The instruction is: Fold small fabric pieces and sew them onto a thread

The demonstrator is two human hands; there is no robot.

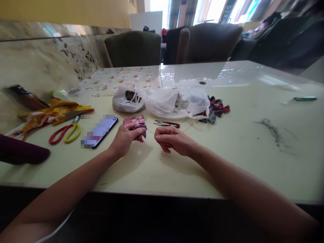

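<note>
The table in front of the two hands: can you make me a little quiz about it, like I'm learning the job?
1. What does the left hand hold: A, a spoon; B, patterned cloth; C, a cup?
2. True or false: the red-and-yellow scissors lie to the left of the phone.
3. Fill in: a thin ____ stretches between the cloth and the right hand.

Key: 1 B; 2 true; 3 thread.

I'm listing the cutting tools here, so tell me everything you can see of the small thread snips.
The thread snips lie on the table, just beyond the right hand and in front of the wider white plastic bag. Two slim, metallic-looking blades point left, tips apart; the dark red handle curves round at the right end. No hand grips them; any touch is unclear.
</note>
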